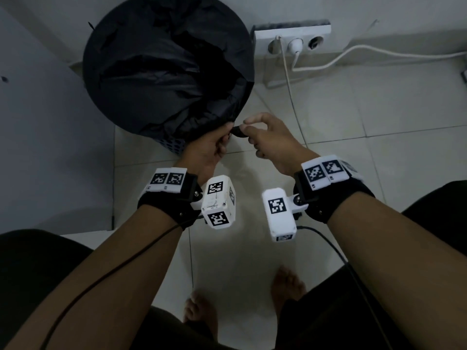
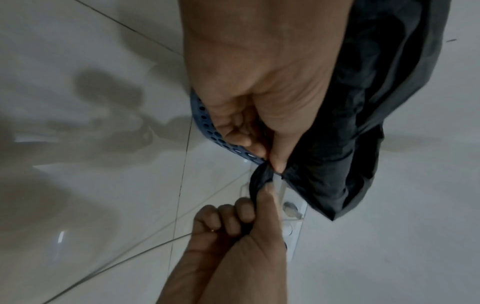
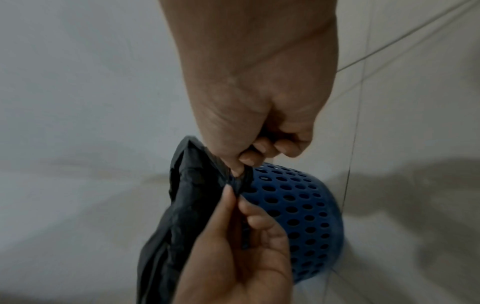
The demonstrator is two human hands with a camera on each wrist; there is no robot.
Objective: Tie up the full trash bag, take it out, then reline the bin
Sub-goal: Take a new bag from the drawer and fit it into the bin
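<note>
So far, the bag sits in the bin, untied. The left hand and right hand pinch its edge. Everything else is left.

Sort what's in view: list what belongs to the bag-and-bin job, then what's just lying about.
Job: black trash bag; blue perforated bin; left hand and right hand, both pinching the bag's edge.
Lying about: white power strip; white cables.
</note>
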